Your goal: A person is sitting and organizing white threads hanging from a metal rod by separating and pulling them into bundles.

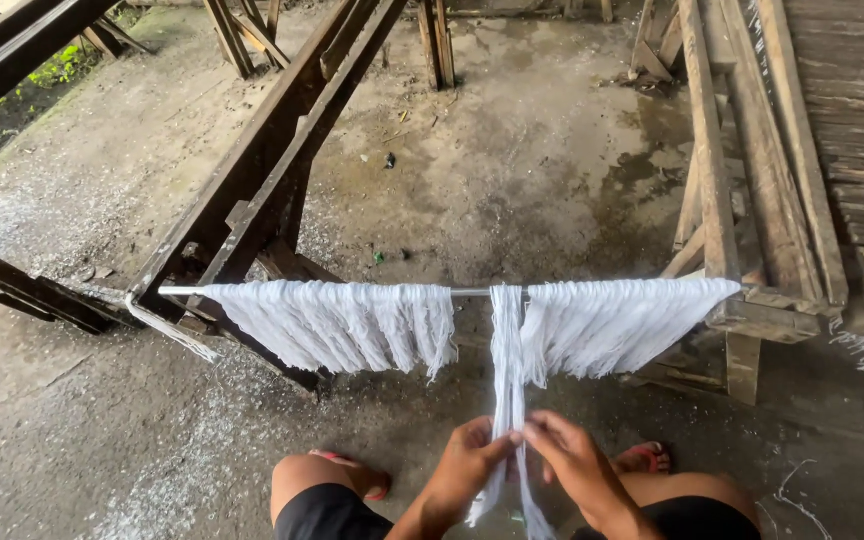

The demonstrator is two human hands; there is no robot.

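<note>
We pinch a hanging bundle of white strands (508, 370) between left hand (469, 462) and right hand (570, 462), both clamped; a hard tug could drag it off the metal rod (470, 292).

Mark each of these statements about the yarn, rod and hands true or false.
1. Both hands, left hand and right hand, pinch the middle hank. True.
2. The yarn is red. False: it is white.
3. The rod lies level across two wooden frames. True.
4. The middle hank lies on the floor. False: it hangs from the rod.
5. The person wears closed boots. False: red sandals.
</note>
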